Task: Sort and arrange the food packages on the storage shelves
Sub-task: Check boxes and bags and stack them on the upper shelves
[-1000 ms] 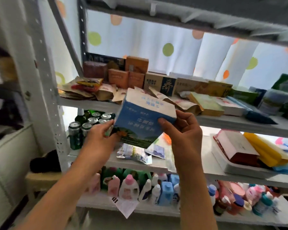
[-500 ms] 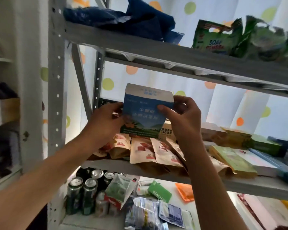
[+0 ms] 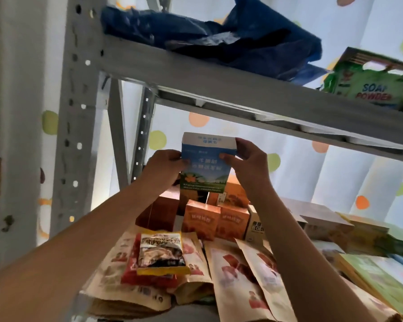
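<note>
A blue and white box (image 3: 206, 163) with an orange flower picture stands upright above the orange boxes (image 3: 215, 218) at the back of the shelf. My left hand (image 3: 162, 170) grips its left side and my right hand (image 3: 248, 165) grips its right side and top corner. Whether the box rests on the orange boxes or hangs just above them is unclear. In front lie brown paper pouches (image 3: 240, 273) and a yellow-edged snack bag (image 3: 161, 254) on a red packet.
A grey metal shelf beam (image 3: 242, 89) runs overhead, bearing a dark blue bag (image 3: 230, 38) and a green soap powder pack (image 3: 372, 87). A perforated upright post (image 3: 77, 126) stands at left. Brown and yellow boxes (image 3: 330, 224) and flat green packages (image 3: 382, 280) fill the shelf's right side.
Both hands have lifted the blue box up from the lower shelf level and pushed it toward the back of the shelf, over the orange boxes. My view has tilted upward.
</note>
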The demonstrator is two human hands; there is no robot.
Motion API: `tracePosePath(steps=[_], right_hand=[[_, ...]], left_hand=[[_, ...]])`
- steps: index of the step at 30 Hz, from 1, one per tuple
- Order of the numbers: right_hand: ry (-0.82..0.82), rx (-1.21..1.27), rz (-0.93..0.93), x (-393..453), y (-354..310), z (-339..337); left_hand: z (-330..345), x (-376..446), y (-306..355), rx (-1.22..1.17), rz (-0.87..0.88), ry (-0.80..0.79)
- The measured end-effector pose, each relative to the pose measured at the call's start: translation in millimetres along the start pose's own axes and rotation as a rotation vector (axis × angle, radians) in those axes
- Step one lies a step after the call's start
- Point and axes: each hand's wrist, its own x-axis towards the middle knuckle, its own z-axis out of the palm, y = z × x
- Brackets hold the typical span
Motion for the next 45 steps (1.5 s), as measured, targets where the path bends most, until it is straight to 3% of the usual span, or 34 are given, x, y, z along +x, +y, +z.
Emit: tracePosePath(steps=[5,8,20,27,45], right_hand=[[-0.035,0.039,0.034,37.9,40.4,20.5],[-0.061,0.05,0.084,54.1,62.5,25.2],[-0.136,0.101,0.21,82.2,102.9,21.5],[-0.154,0.101,0.221,89.0,106.6,24.0],[-0.175,0.139,0.263,89.3,118.1,21.4]], left_hand=[[7.5,45.5,-24.4,0.316,0.034,-0.036],[12.6,60.4,-38.8,0.333,0.013,-0.093],[25.5,92.6,-59.6,0.382,0.021,-0.03],[10.8,74.9,-112.8,0.806,-0.097,-0.317],[15.6,70.2,-116.0,1.054,-0.071,-0.162]])
